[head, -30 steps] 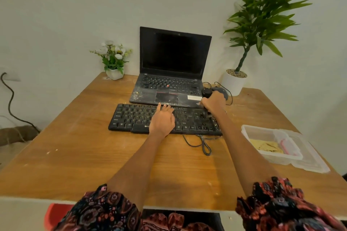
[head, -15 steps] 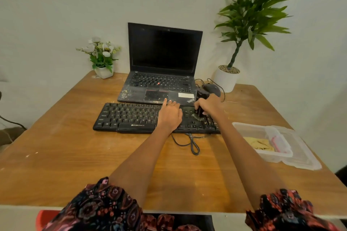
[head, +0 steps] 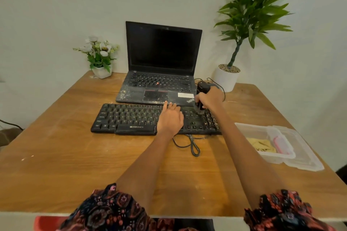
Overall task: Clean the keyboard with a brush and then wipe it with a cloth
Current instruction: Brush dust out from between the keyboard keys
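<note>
**Brush on the keyboard's right end**

The black keyboard [head: 131,118] lies across the middle of the wooden table [head: 56,155], just in front of an open, dusty laptop [head: 161,73]. The left hand [head: 170,119] rests flat on the keys right of centre, fingers straight and pointing toward the laptop. The right hand [head: 209,99] is curled round a black brush [head: 201,97], held nearly upright with its lower end on the keys near the keyboard's far right corner. The keyboard's cable [head: 193,146] loops on the table just in front of it.

At the right edge of the table sits a clear plastic box [head: 262,131] with a yellowish cloth [head: 261,145] inside. A small flower pot [head: 101,58] stands at the far left, a tall plant [head: 249,11] in a white pot at the far right.
</note>
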